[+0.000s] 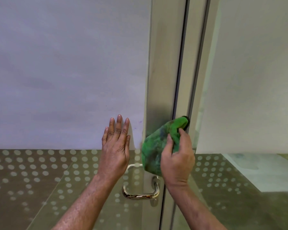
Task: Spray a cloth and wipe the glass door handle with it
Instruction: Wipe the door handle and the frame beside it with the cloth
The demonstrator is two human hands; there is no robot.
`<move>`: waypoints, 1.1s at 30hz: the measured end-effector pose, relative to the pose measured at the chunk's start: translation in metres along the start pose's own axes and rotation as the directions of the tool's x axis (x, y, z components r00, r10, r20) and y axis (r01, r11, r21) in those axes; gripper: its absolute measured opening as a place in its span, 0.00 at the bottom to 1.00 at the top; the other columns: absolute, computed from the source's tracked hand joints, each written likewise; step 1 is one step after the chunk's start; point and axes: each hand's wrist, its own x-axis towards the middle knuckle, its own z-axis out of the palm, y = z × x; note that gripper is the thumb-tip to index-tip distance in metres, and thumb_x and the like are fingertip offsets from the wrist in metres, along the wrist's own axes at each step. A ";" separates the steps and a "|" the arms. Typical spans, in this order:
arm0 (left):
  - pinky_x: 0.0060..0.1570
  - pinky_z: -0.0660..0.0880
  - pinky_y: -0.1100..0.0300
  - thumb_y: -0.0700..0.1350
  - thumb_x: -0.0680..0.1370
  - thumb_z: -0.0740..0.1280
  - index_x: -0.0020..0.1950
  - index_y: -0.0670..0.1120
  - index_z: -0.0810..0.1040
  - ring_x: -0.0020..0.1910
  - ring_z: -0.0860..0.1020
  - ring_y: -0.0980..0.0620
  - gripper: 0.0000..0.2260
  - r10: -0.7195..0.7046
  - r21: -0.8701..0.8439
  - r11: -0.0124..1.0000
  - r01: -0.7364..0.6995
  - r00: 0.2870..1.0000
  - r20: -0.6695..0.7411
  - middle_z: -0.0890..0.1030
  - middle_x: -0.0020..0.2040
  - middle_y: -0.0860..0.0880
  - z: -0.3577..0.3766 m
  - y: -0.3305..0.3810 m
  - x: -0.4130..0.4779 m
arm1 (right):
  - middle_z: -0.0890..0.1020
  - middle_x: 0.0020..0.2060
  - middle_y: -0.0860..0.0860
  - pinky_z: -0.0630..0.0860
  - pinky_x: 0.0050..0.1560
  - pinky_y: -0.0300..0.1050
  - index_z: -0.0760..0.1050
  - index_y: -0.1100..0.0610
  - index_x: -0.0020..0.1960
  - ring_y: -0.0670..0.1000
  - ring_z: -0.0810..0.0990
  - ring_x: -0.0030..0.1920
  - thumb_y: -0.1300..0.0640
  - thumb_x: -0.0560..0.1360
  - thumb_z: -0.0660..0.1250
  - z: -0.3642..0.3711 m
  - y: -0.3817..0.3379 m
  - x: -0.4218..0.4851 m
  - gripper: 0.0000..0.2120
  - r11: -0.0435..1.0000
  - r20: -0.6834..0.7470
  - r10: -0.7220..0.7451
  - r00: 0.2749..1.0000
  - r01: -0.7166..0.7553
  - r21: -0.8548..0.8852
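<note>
While the left hand [114, 150] lies flat with fingers spread and straight against the frosted glass door panel [65, 72], holding nothing, the right hand [177, 161] is pinched shut on a crumpled green microfibre cloth [158, 143], thumb on the side facing the camera and fingers curled behind the bunched fabric. From the head view, the cloth bulges out of the grip up and to the left of the right hand, its upper tip pressed against the brushed-metal vertical door frame [163, 72] near the dark seam where that frame meets the neighbouring one. Below the cloth, on the same frame, sits the curved polished steel door handle [140, 195], a U-shaped bar whose lower run carries brownish marks or reflections; which of the two cannot be told. The cloth's lower edge hangs just in front of the handle's upper arm, though contact there cannot be judged. The left hand is to the left of the frame and above the handle, its wrist crossing in front of the handle's upper-left bend. A band of pale dots [40, 171] runs across the glass at the handle's height, left and right of the frame.
</note>
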 end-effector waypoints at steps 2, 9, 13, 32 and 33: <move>0.83 0.44 0.50 0.46 0.88 0.52 0.85 0.53 0.53 0.85 0.42 0.54 0.25 0.004 0.008 1.000 -0.004 1.000 -0.004 0.48 0.87 0.53 -0.001 -0.001 0.000 | 0.83 0.56 0.57 0.83 0.48 0.48 0.77 0.63 0.66 0.56 0.83 0.52 0.63 0.77 0.71 0.013 -0.002 0.000 0.18 0.985 0.103 -0.119 0.988 0.130 -0.114; 0.83 0.41 0.52 0.42 0.88 0.55 0.85 0.52 0.52 0.85 0.41 0.53 0.27 0.016 0.017 1.000 -0.016 1.000 -0.008 0.47 0.87 0.52 -0.001 0.000 -0.001 | 0.83 0.56 0.54 0.86 0.38 0.49 0.78 0.58 0.64 0.54 0.84 0.46 0.62 0.69 0.75 0.024 0.034 -0.038 0.24 0.862 0.538 -0.219 0.814 0.420 -0.285; 0.83 0.41 0.53 0.41 0.87 0.57 0.85 0.52 0.52 0.85 0.41 0.53 0.28 0.014 0.037 0.999 -0.013 1.000 -0.022 0.47 0.87 0.52 0.001 0.000 0.000 | 0.80 0.62 0.48 0.83 0.51 0.50 0.74 0.51 0.70 0.52 0.81 0.56 0.60 0.76 0.67 0.011 0.038 -0.036 0.23 0.873 0.736 -0.096 0.670 0.412 -0.261; 0.84 0.46 0.45 0.41 0.87 0.56 0.85 0.51 0.53 0.85 0.44 0.49 0.27 0.007 0.009 1.000 -0.007 0.999 -0.032 0.49 0.87 0.50 0.002 0.001 0.000 | 0.72 0.67 0.45 0.81 0.61 0.46 0.72 0.46 0.72 0.46 0.81 0.55 0.54 0.78 0.66 -0.021 0.050 -0.116 0.22 0.922 0.668 0.231 0.707 0.060 -0.383; 0.84 0.46 0.45 0.41 0.87 0.56 0.85 0.50 0.53 0.85 0.43 0.49 0.27 0.010 0.011 1.000 -0.010 0.999 -0.033 0.49 0.87 0.50 0.002 0.000 0.000 | 0.69 0.68 0.44 0.80 0.64 0.47 0.70 0.45 0.73 0.45 0.80 0.57 0.53 0.79 0.65 -0.014 0.045 -0.123 0.22 0.919 0.668 0.263 0.696 0.030 -0.394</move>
